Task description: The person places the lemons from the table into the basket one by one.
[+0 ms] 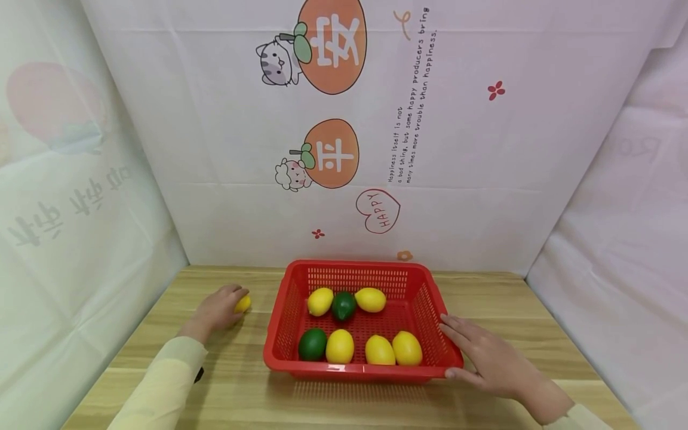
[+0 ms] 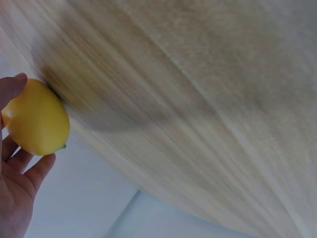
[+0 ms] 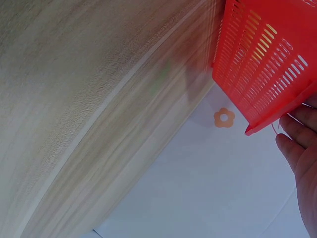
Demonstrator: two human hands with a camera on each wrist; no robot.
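Observation:
My left hand (image 1: 219, 307) is at the left part of the table, gripping a yellow lemon (image 1: 243, 303) between thumb and fingers. In the left wrist view the lemon (image 2: 38, 119) shows its small green tip, with the thumb on one side and the fingertips on the other. A red perforated plastic basket (image 1: 365, 370) stands mid-table. My right hand (image 1: 489, 358) rests its extended fingers on the basket's right rim, thumb by the front corner. Inside the basket lie several yellow lemons (image 1: 340, 346) and two dark green, lemon-shaped fruits (image 1: 344, 306), in a back row and a front row.
The wood-grain table (image 1: 236, 388) ends at a white printed cloth backdrop (image 1: 462, 227), with more white cloth to the left and right. A small black object (image 1: 199, 375) shows beside the left sleeve.

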